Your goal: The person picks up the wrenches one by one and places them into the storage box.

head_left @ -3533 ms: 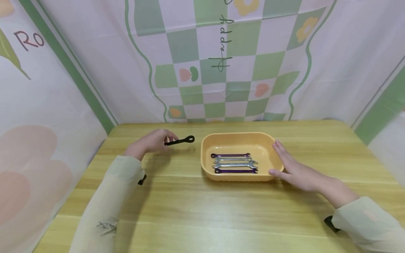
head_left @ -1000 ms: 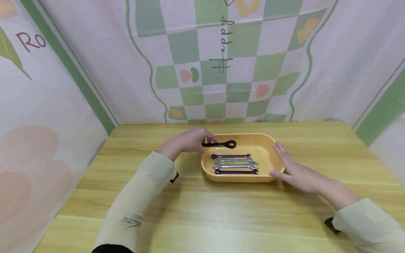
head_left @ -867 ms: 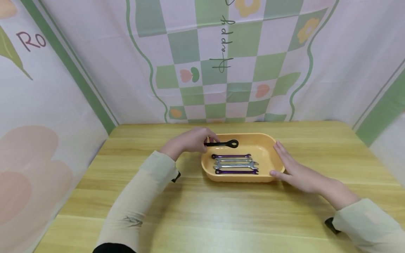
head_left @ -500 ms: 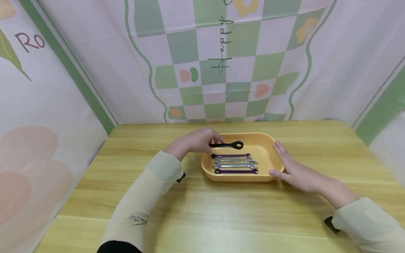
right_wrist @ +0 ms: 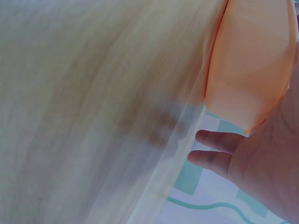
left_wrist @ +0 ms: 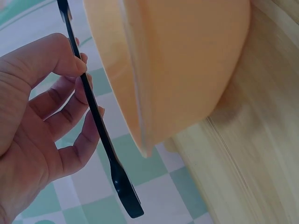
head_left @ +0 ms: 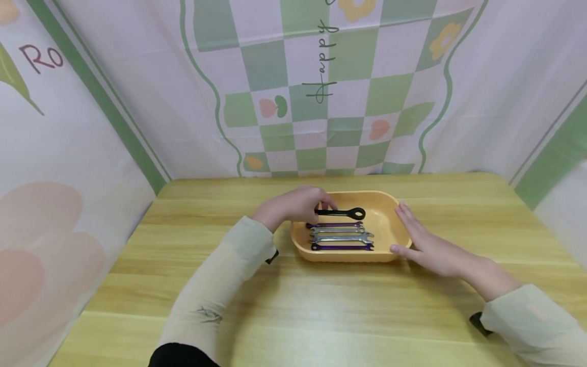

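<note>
A black ring-ended wrench (head_left: 344, 213) is pinched between the thumb and fingers of my left hand (head_left: 298, 205), above the far left part of a yellow plastic tub (head_left: 348, 258). In the left wrist view the black wrench (left_wrist: 97, 116) slants across the fingertips, near the tub's wall (left_wrist: 187, 65). Inside the tub several wrenches lie roughly side by side: a purple one (head_left: 341, 247) nearest me, a large silver one (head_left: 337, 238), a thinner silver one and another purple one (head_left: 337, 225). My right hand (head_left: 433, 252) rests against the tub's right end with straight, spread fingers.
A light wooden table (head_left: 312, 311) carries the tub. Behind it hangs a fabric backdrop (head_left: 307, 137) with green and white checks, and more printed cloth (head_left: 82, 153) stands at the left side.
My left hand has carried the black wrench rightward from the table left of the tub to above the tub's inside. The right hand and the wrenches in the tub have stayed put.
</note>
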`<state>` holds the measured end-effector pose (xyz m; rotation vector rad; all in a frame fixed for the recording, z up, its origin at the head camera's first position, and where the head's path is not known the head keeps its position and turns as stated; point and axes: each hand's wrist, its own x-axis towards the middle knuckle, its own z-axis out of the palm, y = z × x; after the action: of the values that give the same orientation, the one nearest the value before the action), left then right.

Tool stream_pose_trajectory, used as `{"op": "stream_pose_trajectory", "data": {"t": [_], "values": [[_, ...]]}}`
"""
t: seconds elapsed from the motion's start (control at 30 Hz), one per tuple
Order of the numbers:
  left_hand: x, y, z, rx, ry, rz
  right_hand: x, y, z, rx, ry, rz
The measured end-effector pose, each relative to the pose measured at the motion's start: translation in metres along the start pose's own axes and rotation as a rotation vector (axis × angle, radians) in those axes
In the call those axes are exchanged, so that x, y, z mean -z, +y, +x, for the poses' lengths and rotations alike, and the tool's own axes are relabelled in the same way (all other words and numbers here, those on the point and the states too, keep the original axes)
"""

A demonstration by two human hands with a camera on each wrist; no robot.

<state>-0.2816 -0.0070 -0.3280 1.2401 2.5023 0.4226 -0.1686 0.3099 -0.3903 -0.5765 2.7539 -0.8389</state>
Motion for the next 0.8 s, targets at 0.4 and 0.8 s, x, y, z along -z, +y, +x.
{"op": "stream_pose_trajectory", "data": {"t": [0.4,0.8], "values": [[-0.002,0.014,0.011,-0.052,-0.009,0.037,0.0,0.0,0.0,-0.002,0.0,0.011],[-0.015,0.022,0.026,-0.1,-0.001,0.056,-0.001,0.002,0.0,0.001,0.014,0.012]]}}
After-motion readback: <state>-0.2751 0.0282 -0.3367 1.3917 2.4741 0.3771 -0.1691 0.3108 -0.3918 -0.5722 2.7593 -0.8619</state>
